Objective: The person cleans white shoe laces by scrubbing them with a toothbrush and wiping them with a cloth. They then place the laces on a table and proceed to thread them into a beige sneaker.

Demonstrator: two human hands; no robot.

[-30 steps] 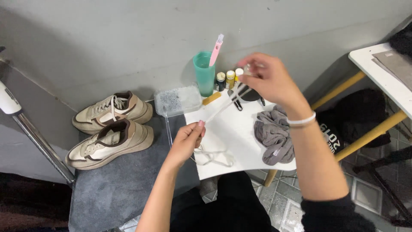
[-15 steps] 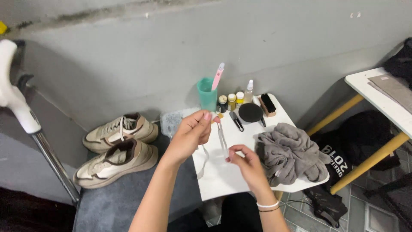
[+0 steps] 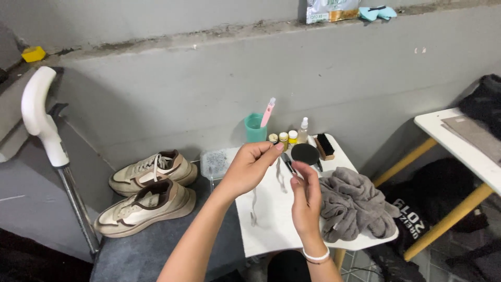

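White shoelace (image 3: 281, 175) is pinched at its upper end by the left hand (image 3: 249, 168), above a small white table (image 3: 271, 230).
It hangs straight so the right hand (image 3: 306, 201), fingers closed around it, can be run along it; a grey towel (image 3: 355, 206) is kept beside.

Tabletop (image 3: 276, 230) white; towel (image 3: 355, 209) grey; cup (image 3: 254, 129) teal, pink toothbrush (image 3: 268, 111) inside; sneakers (image 3: 148, 196) beige with brown panels.
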